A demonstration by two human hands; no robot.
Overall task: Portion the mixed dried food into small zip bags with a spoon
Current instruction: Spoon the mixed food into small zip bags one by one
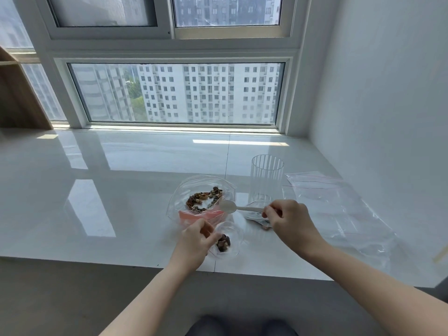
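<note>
Two hands worked over bags of dried food on a white tabletop (121, 190) by a window.

The left hand (194, 241) pinched the rim of a small bag (234, 235), fingers curled on the plastic, holding its mouth open near the tabletop's front edge; a little clump of dried food (223, 242) lay inside. The right hand (288, 220) had its grip pressed on the handle of a white spoon (232, 206), whose bowl looked bare and hung at the rim of the big bag (184, 190). That bag sat open just behind the small one, with mixed food (204, 197) in a ring inside. A ribbed glass (266, 180) stood upright behind the right hand. Another filled bag (257, 218) lay partly under that hand, and flat spare bags (339, 209) lay to the right.
</note>
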